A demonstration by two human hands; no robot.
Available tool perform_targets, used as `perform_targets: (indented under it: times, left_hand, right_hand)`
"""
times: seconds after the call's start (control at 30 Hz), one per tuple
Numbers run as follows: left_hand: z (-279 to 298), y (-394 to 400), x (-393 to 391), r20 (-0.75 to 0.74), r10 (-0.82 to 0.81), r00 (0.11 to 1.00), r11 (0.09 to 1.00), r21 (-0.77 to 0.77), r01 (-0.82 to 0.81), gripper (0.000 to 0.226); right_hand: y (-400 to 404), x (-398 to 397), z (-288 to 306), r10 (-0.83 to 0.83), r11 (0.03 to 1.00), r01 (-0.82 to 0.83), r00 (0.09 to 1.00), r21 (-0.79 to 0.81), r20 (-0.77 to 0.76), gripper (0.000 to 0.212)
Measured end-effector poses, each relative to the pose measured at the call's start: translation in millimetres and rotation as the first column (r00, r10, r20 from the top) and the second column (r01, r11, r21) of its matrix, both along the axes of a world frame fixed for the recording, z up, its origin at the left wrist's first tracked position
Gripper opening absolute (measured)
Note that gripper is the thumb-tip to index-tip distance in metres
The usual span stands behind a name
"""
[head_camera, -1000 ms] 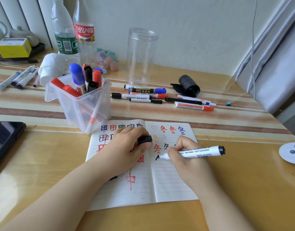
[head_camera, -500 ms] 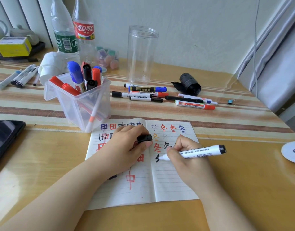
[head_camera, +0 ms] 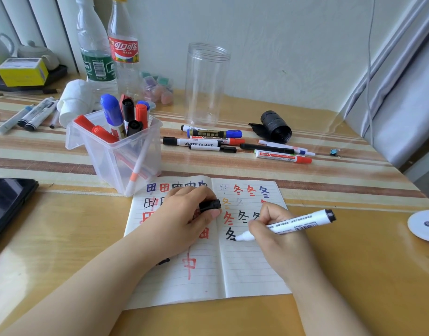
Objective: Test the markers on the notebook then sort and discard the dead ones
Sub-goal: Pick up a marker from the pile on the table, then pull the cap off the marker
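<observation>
One wooden table (head_camera: 354, 275), striped runner (head_camera: 50, 163) across its far half, pale wall and grey curtain (head_camera: 407, 98) behind. We see the open notebook (head_camera: 245, 270) lying near the front edge. Right hand (head_camera: 276, 236) grips a white marker (head_camera: 291, 225), tip touching the right page. Left hand (head_camera: 184, 219) rests on the left page, fingers pinching the black cap (head_camera: 209, 205). Clear bin (head_camera: 126, 161) of markers stands just beyond the notebook; loose markers (head_camera: 232, 144) lie further back. Left-page writing partly hidden under the hand; a round white object (head_camera: 424, 225) is cut off at right.
</observation>
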State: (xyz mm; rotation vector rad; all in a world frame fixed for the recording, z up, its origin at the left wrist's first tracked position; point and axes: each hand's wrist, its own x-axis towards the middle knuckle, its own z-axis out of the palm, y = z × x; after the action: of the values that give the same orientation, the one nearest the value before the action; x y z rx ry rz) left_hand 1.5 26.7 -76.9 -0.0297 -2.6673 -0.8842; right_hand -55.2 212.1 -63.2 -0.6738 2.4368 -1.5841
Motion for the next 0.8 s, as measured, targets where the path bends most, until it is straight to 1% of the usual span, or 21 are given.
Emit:
perform_targets:
  times: [0.1,0.23,0.3,0.37,0.43,0.5,0.63,0.73,0.8]
  left_hand:
    - [1,0,0,0.001,-0.002,1.000,1.000,0.007,0.002,0.026]
    - [-1,0,1,-0.004,-0.001,1.000,1.000,-0.006,0.001,0.027]
    - [0,0,3,-0.009,-0.022,1.000,1.000,-0.020,0.022,0.030]
    - [3,1,7,-0.027,-0.062,0.998,0.998,-0.018,0.061,0.036]
    - [10,2,11,-0.039,-0.067,0.997,0.997,0.046,0.068,0.031]
    - [20,3,14,-0.062,-0.061,0.996,0.992,0.110,0.068,0.024]
    - [41,8,20,-0.090,-0.127,0.988,0.980,0.141,0.139,0.026]
    - [53,17,24,-0.104,-0.167,0.980,0.978,0.104,0.178,0.012]
    - [57,21,27,-0.107,-0.185,0.977,0.978,0.079,0.194,0.013]
  right_hand:
    - [0,1,-1,0.011,1.000,-0.011,1.000,0.010,0.004,0.040]
    - [0,1,0,0.009,1.000,-0.008,1.000,0.029,-0.020,0.028]
    - [1,1,0,-0.020,0.999,0.019,1.000,-0.037,-0.011,0.030]
    - [3,2,4,-0.051,0.987,0.050,0.999,-0.153,-0.003,0.030]
    - [3,2,13,-0.048,0.966,0.046,0.999,-0.253,-0.001,0.029]
    - [3,3,25,-0.004,0.952,0.002,1.000,-0.306,-0.008,0.029]
    - [3,7,48,0.055,0.948,-0.074,0.996,-0.309,-0.067,0.029]
    - [5,10,57,0.070,0.948,-0.092,0.994,-0.305,-0.082,0.028]
    - [5,11,61,0.079,0.944,-0.103,0.993,-0.315,-0.089,0.028]
